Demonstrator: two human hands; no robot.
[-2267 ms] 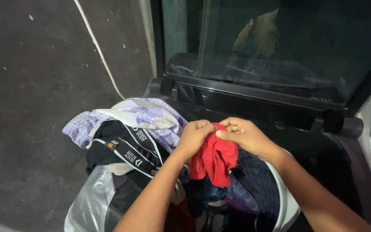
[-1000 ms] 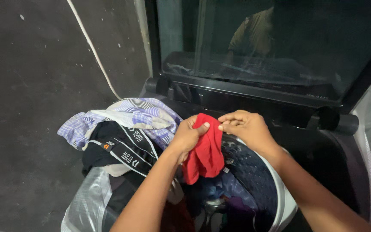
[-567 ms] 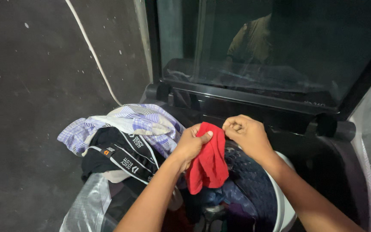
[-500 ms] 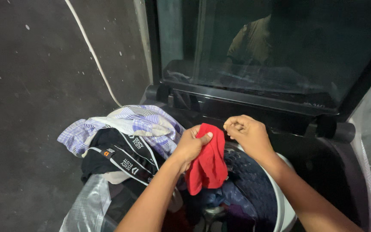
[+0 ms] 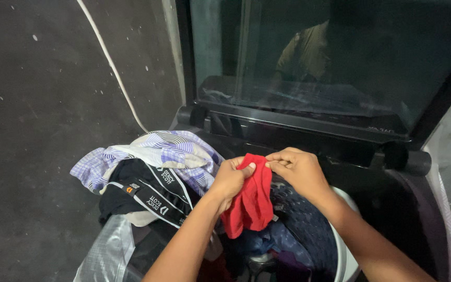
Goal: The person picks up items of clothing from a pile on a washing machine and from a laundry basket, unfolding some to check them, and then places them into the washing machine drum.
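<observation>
While the left hand [image 5: 232, 177] pinches the red garment [image 5: 250, 201] over the washer drum [image 5: 340, 250], the right hand [image 5: 297, 169], at 3 o'clock, should grip its top edge firmly.

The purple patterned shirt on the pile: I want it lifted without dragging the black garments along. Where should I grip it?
Grip the purple patterned shirt at its bunched top fold, coming from above on the far side. That part lies uppermost and bare, while the black garments cover its near edge. Both hands are busy with the red cloth.
</observation>
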